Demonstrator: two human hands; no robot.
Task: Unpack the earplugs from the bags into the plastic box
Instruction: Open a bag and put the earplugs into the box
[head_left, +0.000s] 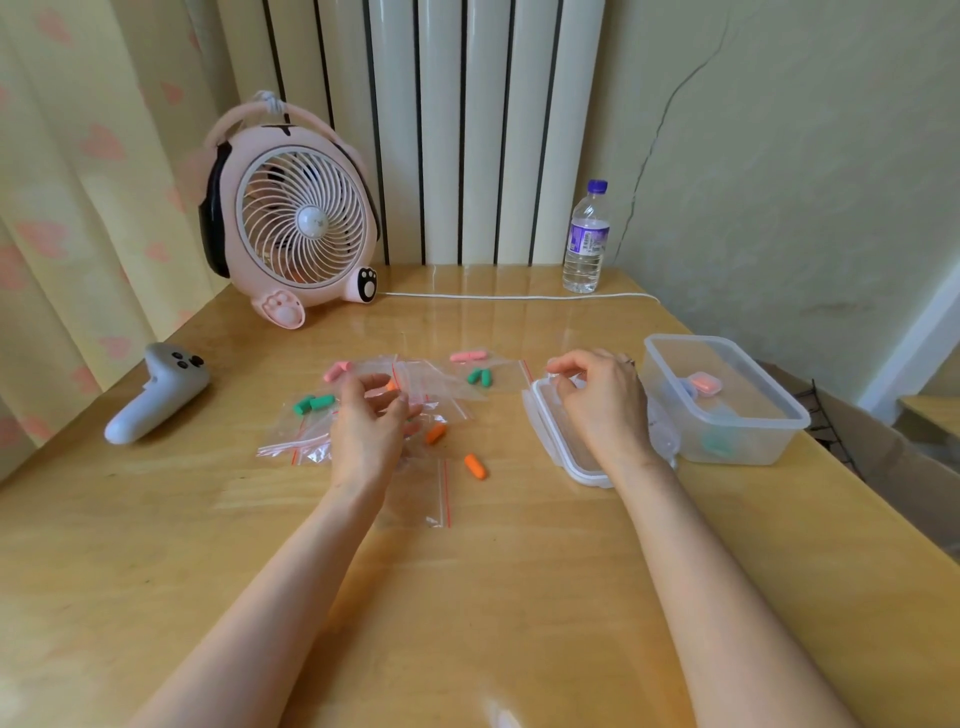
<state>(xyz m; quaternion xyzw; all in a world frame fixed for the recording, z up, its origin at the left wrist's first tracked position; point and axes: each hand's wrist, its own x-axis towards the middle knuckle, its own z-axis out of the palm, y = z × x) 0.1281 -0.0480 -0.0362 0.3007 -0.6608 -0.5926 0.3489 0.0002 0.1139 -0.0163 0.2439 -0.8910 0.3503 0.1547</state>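
Observation:
Several small clear zip bags lie on the wooden table (467, 597), some holding earplugs: green earplugs (313, 402), pink earplugs (337, 371), another pink pair (467, 356) and another green pair (479, 375). My left hand (371, 421) grips a clear bag (410, 382) with an orange earplug inside. Two orange earplugs (436, 433) (475, 466) lie loose just right of that hand. The clear plastic box (670, 374) stands at the right with a pink earplug (704, 383) and a green earplug (717, 444) in it. My right hand (602, 400) hovers, loosely curled, over the box's lid (553, 447); I see nothing in it.
A pink desk fan (301, 223) stands at the back left, its white cable (519, 297) running along the back edge. A water bottle (586, 239) stands back right. A grey controller (156, 395) lies at the left. An empty bag (431, 493) lies near my left wrist.

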